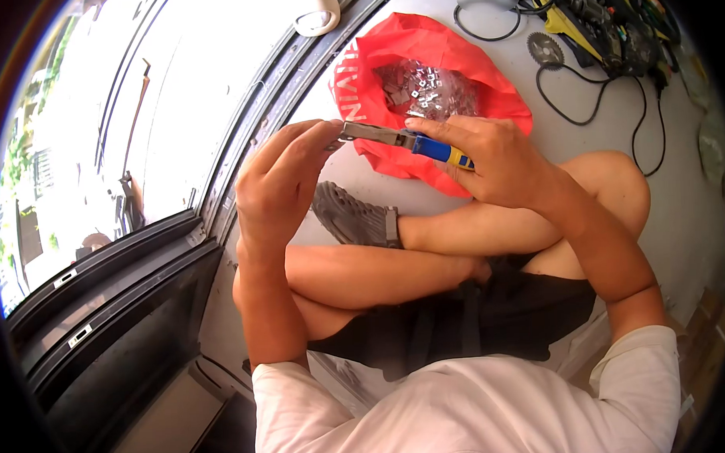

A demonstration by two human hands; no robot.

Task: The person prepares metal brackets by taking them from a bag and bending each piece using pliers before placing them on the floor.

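Note:
My right hand (488, 154) is closed round the blue and yellow handle of a tool (436, 147), whose grey metal jaw end points left. At that metal end, my left hand (285, 177) pinches with thumb and fingertips; a small metal piece shows there, too small to make out fully. Beyond both hands lies an open red bag (484, 62) holding many small metal and clear pieces (428, 87).
Black metal window or door frames (117, 275) run along the left. A grey shoe (350, 215) is on my foot below the bag. At the upper right lie a saw blade (545, 49), black cables (597, 81) and a heap of tools (611, 30).

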